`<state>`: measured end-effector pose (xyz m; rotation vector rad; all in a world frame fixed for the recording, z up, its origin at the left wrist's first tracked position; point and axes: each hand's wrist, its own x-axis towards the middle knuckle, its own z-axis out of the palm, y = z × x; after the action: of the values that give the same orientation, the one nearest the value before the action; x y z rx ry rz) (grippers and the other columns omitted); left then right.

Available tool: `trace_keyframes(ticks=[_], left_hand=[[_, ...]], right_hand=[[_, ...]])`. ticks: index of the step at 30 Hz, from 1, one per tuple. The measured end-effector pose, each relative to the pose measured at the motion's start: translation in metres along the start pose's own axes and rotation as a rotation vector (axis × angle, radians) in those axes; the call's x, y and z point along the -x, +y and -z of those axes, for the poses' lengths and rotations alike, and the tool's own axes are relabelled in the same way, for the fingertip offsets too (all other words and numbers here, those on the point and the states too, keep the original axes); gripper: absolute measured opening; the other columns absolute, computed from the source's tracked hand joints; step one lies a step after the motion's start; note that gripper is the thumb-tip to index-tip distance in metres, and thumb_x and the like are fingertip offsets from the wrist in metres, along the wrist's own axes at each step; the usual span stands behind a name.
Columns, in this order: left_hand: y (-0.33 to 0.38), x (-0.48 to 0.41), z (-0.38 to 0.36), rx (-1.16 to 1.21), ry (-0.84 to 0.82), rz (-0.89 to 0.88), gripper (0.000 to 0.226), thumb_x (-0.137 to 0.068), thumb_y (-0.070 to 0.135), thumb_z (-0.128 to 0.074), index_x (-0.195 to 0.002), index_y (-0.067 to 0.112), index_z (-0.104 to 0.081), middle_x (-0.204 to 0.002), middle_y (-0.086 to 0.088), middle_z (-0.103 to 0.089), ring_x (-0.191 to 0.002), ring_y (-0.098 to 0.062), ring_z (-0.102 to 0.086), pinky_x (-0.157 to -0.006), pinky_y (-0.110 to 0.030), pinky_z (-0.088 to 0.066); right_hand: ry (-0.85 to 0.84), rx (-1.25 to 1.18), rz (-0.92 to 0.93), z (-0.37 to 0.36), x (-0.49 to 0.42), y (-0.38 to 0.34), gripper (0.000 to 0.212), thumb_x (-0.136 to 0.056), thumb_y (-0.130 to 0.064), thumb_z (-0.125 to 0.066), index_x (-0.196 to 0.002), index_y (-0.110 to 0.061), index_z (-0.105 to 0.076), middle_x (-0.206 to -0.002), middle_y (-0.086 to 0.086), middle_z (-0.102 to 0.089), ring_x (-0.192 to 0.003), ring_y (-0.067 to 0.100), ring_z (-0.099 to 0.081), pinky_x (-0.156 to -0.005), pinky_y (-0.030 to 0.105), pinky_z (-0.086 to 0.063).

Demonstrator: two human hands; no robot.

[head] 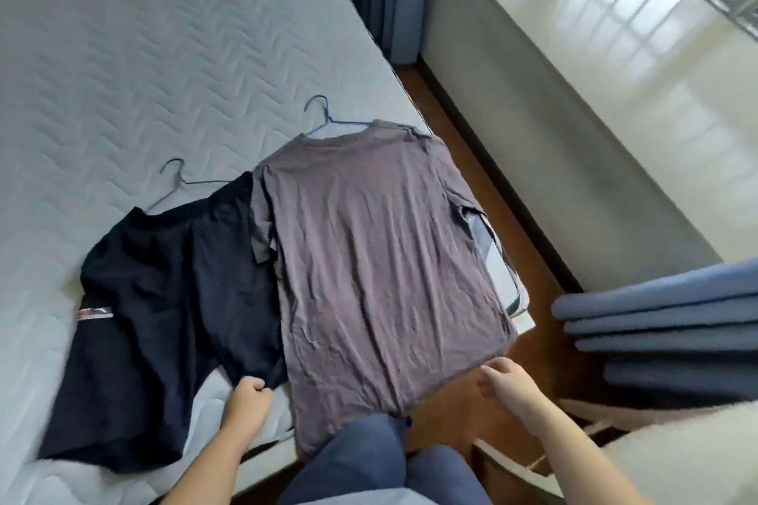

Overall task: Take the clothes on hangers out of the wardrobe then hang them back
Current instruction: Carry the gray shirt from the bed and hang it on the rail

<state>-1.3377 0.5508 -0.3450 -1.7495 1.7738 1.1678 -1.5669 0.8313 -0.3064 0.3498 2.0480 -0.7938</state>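
Observation:
A grey-brown T-shirt (381, 250) lies flat on the mattress corner on a blue wire hanger (324, 119), its hem hanging over the bed's edge. Left of it lies a black shirt (164, 307) on a dark wire hanger (178, 176). My left hand (248, 396) is closed on the black shirt's lower hem corner. Just off the grey shirt's lower right hem hovers my right hand (506, 379), fingers loosely apart and holding nothing. The wardrobe is out of view.
The grey quilted mattress (123, 53) fills the left. A narrow strip of wood floor (463, 143) runs between bed and a pale wall under a window. Blue curtain folds (664, 324) hang at the right, and more blue curtain at the top. My blue trouser legs show at the bottom.

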Motion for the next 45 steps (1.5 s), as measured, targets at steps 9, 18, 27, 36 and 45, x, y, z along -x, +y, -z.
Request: trace_keyframes(ticks=[9, 18, 27, 36, 45], left_hand=[[0.175, -0.094, 0.028, -0.064, 0.151, -0.135, 0.036, -0.091, 0.019, -0.049, -0.124, 0.007, -0.045, -0.128, -0.014, -0.049, -0.109, -0.029, -0.052, -0.079, -0.032, -0.040], [0.271, -0.243, 0.015, -0.507, 0.191, -0.237, 0.094, -0.080, 0.060, -0.052, -0.146, 0.015, -0.002, -0.156, -0.012, -0.002, -0.143, -0.029, -0.006, -0.114, -0.044, -0.014], [0.262, -0.306, -0.027, -0.657, -0.073, 0.084, 0.146, -0.055, 0.071, -0.067, -0.111, 0.008, 0.052, -0.125, -0.013, 0.057, -0.134, -0.033, 0.036, -0.112, -0.058, -0.004], [0.272, -0.322, -0.026, -0.650, -0.217, 0.222, 0.152, -0.054, 0.064, -0.074, -0.104, 0.006, 0.057, -0.102, -0.019, 0.067, -0.125, -0.040, 0.044, -0.108, -0.063, 0.002], [0.266, -0.325, -0.028, -0.597, -0.173, 0.180, 0.151, -0.054, 0.062, -0.075, -0.108, 0.008, 0.055, -0.102, -0.017, 0.068, -0.122, -0.039, 0.047, -0.107, -0.065, 0.005]], right_hand=[[-0.075, 0.291, 0.226, 0.021, -0.129, -0.174, 0.012, -0.090, -0.015, -0.050, -0.081, -0.023, -0.052, -0.092, 0.010, -0.066, -0.091, 0.030, -0.064, -0.085, 0.041, -0.051], [-0.047, 0.571, 0.488, -0.025, -0.279, -0.323, 0.033, -0.093, -0.019, -0.047, -0.123, -0.007, -0.049, -0.121, 0.009, -0.057, -0.112, 0.024, -0.054, -0.086, 0.029, -0.040], [0.147, 0.733, 0.739, -0.055, -0.371, -0.407, 0.049, -0.088, -0.015, -0.052, -0.135, -0.005, -0.039, -0.137, 0.016, -0.045, -0.129, 0.030, -0.040, -0.104, 0.038, -0.032], [0.222, 0.964, 0.621, -0.089, -0.432, -0.465, 0.054, -0.090, -0.019, -0.045, -0.141, -0.010, -0.028, -0.146, 0.017, -0.033, -0.133, 0.036, -0.030, -0.110, 0.048, -0.020], [0.237, 0.927, 0.708, -0.088, -0.425, -0.461, 0.023, -0.084, -0.012, -0.055, -0.100, 0.003, -0.057, -0.107, 0.026, -0.055, -0.100, 0.042, -0.050, -0.079, 0.041, -0.040]])
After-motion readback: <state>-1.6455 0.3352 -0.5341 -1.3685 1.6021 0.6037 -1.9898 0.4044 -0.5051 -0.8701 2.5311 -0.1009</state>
